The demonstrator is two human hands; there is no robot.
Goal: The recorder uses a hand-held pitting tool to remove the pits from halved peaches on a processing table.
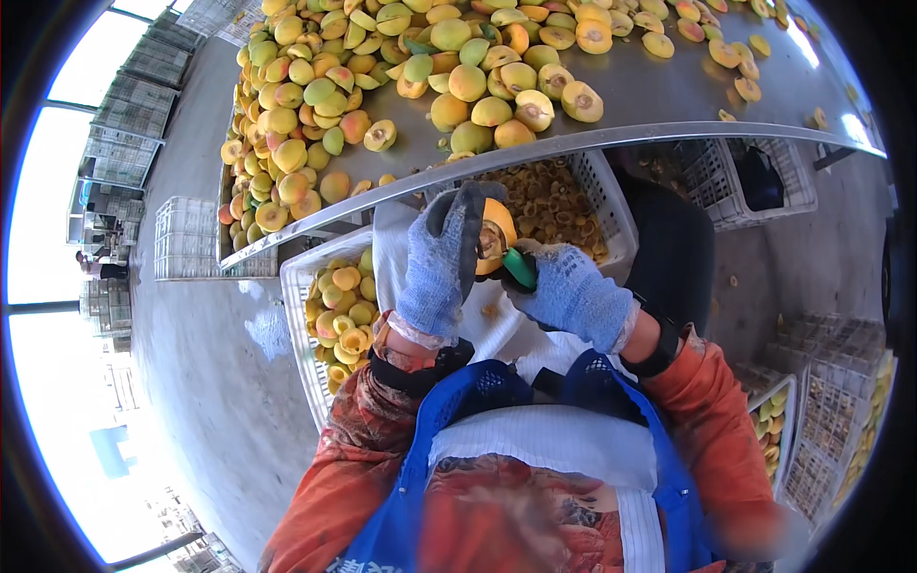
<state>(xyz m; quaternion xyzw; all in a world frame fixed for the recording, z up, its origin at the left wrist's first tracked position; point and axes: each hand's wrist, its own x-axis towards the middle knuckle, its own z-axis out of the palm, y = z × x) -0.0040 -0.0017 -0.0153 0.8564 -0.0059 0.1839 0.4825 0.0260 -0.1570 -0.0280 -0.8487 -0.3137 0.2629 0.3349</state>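
My left hand (443, 258), in a blue knit glove with a dark palm, grips a halved yellow stone fruit (496, 236), its cut face turned to the right. A brown pit or pit hollow shows in that face; I cannot tell which. My right hand (569, 290), gloved alike, is closed around a green-handled tool (519, 269). The tool's tip meets the cut face and is mostly hidden there. Below both hands is a white cloth apron (501, 322) over my lap. Just beyond them stands a crate of brown pits and scraps (555, 200).
A metal table (645, 86) bears heaped fruit halves (322, 93); its raised front edge (573, 142) runs just beyond my hands. A white crate (304, 286) of fruit halves stands at my left. More crates (824, 401) are stacked at right. A person (100, 267) is far left.
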